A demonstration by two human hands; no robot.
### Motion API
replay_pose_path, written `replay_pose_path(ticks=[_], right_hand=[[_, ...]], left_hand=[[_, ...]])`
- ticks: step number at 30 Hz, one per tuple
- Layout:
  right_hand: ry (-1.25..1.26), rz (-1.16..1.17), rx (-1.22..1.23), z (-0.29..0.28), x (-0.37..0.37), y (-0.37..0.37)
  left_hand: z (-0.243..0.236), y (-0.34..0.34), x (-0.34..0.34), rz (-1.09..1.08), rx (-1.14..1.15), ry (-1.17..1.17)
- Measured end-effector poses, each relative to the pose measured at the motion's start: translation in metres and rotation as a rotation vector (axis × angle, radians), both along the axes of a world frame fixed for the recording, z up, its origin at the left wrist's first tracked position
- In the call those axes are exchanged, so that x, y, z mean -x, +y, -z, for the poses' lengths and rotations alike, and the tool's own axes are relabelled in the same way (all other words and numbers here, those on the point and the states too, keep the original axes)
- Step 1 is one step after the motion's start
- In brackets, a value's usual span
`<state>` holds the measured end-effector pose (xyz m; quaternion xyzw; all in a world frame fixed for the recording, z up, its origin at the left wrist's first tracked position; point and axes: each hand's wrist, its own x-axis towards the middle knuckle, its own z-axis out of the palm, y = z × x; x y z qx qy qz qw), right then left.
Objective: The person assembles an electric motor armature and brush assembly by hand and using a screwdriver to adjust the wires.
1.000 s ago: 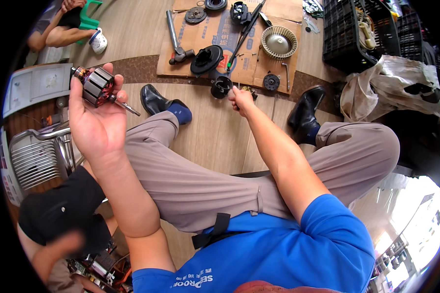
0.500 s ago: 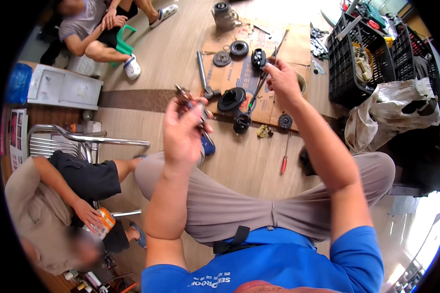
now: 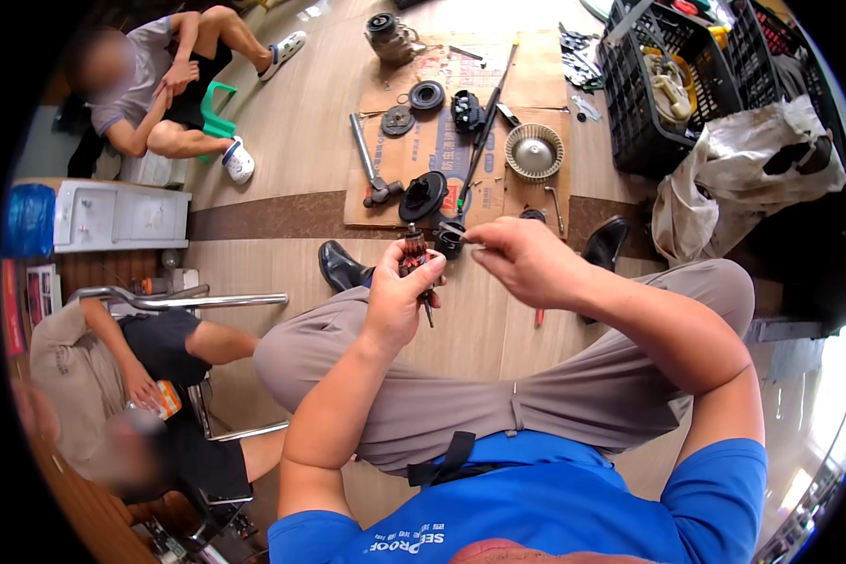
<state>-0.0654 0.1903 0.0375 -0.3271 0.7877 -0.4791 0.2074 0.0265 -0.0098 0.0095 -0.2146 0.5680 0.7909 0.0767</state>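
Note:
In front of my lap my left hand [image 3: 397,299] is closed round a motor armature [image 3: 415,248], a small copper-and-dark rotor with a thin shaft sticking out at both ends. My right hand [image 3: 534,263] is level with it, a little to the right, thumb and forefinger pinched together. Whatever may be between those fingertips is too small to make out. Just beyond the hands stands a black cup-shaped motor housing [image 3: 448,242], close to my right fingertips. A black flanged disc [image 3: 424,196] lies on the cardboard sheet [image 3: 371,209] behind it.
On the cardboard lie a hammer [image 3: 370,162], a blower wheel [image 3: 534,151], round black parts [image 3: 427,95] and a long thin rod [image 3: 499,89]. Black crates [image 3: 644,113] and a stained cloth bag [image 3: 724,179] stand to the right. Two people sit at the left, near a metal chair [image 3: 207,300].
My right hand has drawn back from over the cardboard to beside the armature, uncovering the blower wheel. My left hand has moved right with the armature, now more upright. The view has shifted slightly.

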Motion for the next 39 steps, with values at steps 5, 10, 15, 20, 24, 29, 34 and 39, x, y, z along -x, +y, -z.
replay_pose_path(ticks=[5, 10, 15, 20, 24, 29, 34, 39], right_hand=[[-0.271, -0.064, -0.149, -0.006, 0.0, 0.005], [-0.378, -0.057, -0.052, -0.004, 0.0, 0.004], [-0.476, -0.051, -0.024, 0.011, -0.002, 0.002], [-0.385, -0.01, -0.01, 0.023, -0.007, -0.002], [-0.435, 0.005, -0.006, 0.025, -0.007, -0.006], [-0.502, 0.001, -0.009, 0.023, -0.007, -0.01], [-0.495, 0.008, 0.016, 0.027, -0.01, -0.013], [-0.505, 0.003, -0.003, 0.024, -0.01, -0.013]], left_hand=[[0.006, 0.009, 0.004, 0.039, -0.011, -0.118], [0.011, 0.02, 0.01, 0.092, -0.049, -0.148], [0.01, 0.029, 0.012, 0.102, -0.009, -0.187], [0.013, 0.033, 0.011, 0.076, 0.049, -0.187], [0.015, 0.033, 0.009, 0.056, 0.046, -0.174], [0.014, 0.032, 0.006, 0.047, 0.084, -0.167], [0.016, 0.032, 0.003, 0.046, 0.136, -0.149], [0.017, 0.032, 0.001, 0.05, 0.155, -0.132]])
